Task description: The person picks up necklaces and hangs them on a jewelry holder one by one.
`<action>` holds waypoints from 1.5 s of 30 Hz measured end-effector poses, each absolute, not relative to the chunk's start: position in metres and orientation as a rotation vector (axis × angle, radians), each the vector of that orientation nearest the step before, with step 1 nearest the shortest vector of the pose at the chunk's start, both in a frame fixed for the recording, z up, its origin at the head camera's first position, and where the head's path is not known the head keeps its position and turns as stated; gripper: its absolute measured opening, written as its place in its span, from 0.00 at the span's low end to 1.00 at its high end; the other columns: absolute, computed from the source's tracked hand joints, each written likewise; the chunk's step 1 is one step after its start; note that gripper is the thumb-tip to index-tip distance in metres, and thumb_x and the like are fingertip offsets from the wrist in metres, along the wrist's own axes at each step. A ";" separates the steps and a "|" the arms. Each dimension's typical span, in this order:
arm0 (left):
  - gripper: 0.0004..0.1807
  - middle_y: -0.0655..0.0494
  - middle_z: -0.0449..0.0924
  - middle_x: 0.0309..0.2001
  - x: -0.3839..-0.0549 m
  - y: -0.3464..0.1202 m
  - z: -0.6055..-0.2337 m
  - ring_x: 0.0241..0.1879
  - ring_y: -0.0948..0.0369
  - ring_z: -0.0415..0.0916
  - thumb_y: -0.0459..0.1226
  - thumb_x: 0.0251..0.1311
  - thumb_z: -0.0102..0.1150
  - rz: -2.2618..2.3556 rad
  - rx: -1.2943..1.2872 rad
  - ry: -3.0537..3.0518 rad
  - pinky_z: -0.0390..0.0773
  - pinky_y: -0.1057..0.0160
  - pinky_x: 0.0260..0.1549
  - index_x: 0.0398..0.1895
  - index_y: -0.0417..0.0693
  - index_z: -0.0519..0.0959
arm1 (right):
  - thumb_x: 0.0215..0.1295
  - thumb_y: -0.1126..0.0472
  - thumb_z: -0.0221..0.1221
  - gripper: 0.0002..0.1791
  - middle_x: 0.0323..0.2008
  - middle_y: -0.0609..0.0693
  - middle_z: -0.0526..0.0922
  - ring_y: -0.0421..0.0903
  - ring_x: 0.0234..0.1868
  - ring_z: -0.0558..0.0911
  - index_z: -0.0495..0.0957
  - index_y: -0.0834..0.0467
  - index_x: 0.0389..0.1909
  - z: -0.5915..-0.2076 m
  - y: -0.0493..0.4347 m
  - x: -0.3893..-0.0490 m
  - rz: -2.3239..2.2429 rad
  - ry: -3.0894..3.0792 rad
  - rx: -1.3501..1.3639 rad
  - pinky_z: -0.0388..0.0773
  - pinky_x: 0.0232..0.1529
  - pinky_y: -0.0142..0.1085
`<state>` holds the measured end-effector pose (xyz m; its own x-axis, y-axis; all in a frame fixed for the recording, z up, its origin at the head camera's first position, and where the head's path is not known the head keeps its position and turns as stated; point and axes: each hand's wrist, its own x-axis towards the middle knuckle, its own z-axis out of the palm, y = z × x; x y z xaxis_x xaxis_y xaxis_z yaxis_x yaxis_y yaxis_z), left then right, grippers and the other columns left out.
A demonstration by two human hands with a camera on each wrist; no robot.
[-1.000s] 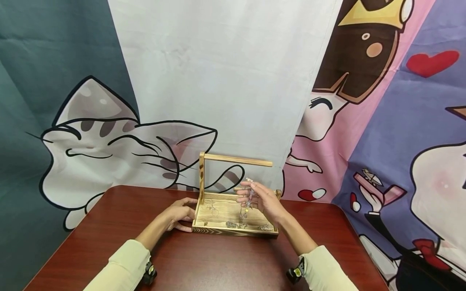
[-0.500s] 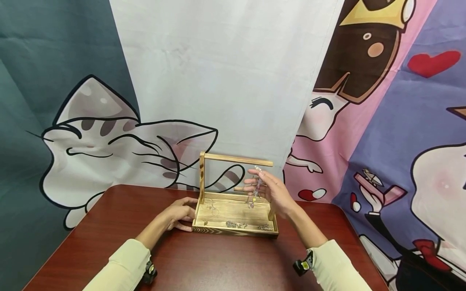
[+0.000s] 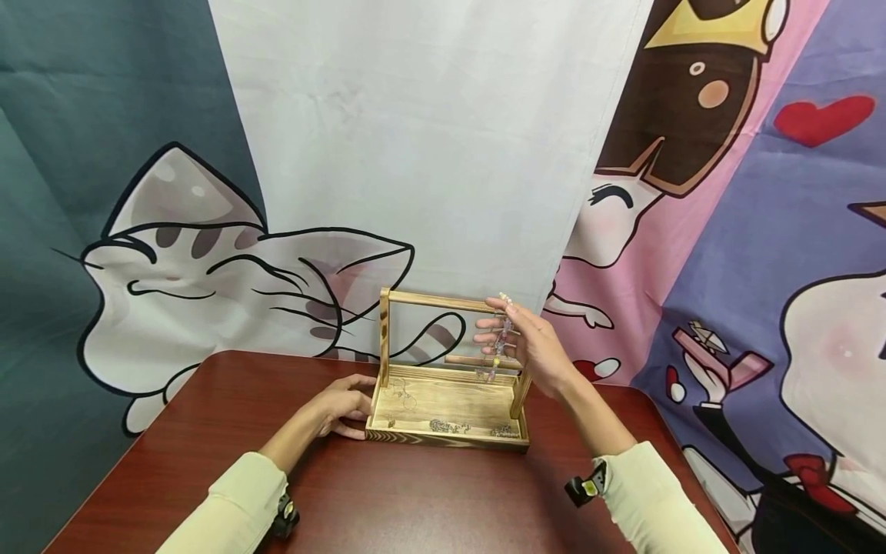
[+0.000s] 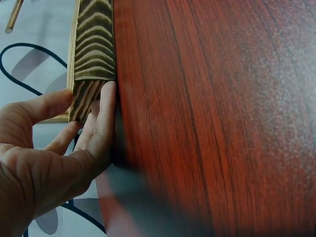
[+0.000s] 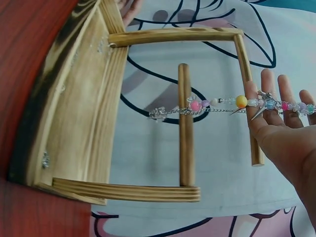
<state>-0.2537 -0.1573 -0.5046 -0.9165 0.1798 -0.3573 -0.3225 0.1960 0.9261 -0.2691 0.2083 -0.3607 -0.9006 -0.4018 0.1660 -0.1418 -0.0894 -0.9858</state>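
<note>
My left hand (image 3: 341, 405) grips the left end of a wooden jewelry stand (image 3: 450, 394), a shallow tray with bars above it. In the left wrist view the thumb presses one side of the corner (image 4: 89, 96) and fingers lie along the other. By the free right end of the upper bar (image 3: 443, 300), my right hand (image 3: 543, 350) holds up a beaded chain (image 5: 241, 101) of yellow, pink and clear beads with a thin silver chain. It hangs down across the fingers, past the lower bar (image 5: 184, 148). The thumb is hidden.
Inside the tray, a thin chain (image 3: 401, 394) lies at the left, and small grey heaps of jewelry (image 3: 443, 425) lie along the front. The stand is on a red-brown table (image 3: 443, 492), close before a printed cloth backdrop (image 3: 443, 154).
My right hand has risen and moved right with the beaded chain, from over the tray to the upper bar's right end. The left hand and stand keep their places.
</note>
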 end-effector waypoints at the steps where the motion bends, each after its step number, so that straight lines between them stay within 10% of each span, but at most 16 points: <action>1: 0.43 0.34 0.88 0.55 -0.254 -0.157 -0.504 0.50 0.49 0.90 0.24 0.62 0.60 1.768 -0.135 2.090 0.96 0.44 0.40 0.84 0.41 0.66 | 0.94 0.43 0.44 0.36 0.55 0.46 0.93 0.45 0.54 0.93 0.62 0.63 0.87 -0.359 0.209 -0.270 -2.106 1.995 -0.611 0.93 0.61 0.47; 45: 0.42 0.35 0.88 0.56 -0.254 -0.156 -0.504 0.49 0.51 0.89 0.23 0.62 0.60 1.757 -0.142 2.099 0.96 0.45 0.39 0.83 0.41 0.67 | 0.94 0.42 0.41 0.35 0.52 0.42 0.90 0.43 0.49 0.95 0.59 0.54 0.90 -0.334 0.235 -0.306 -2.199 2.074 -0.544 0.94 0.56 0.39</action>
<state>-0.2536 -0.1565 -0.5036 -0.9158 0.1738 -0.3620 -0.3258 0.2056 0.9228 -0.3060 0.2349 -0.3338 -0.9349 -0.2891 0.2057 -0.1886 -0.0862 -0.9783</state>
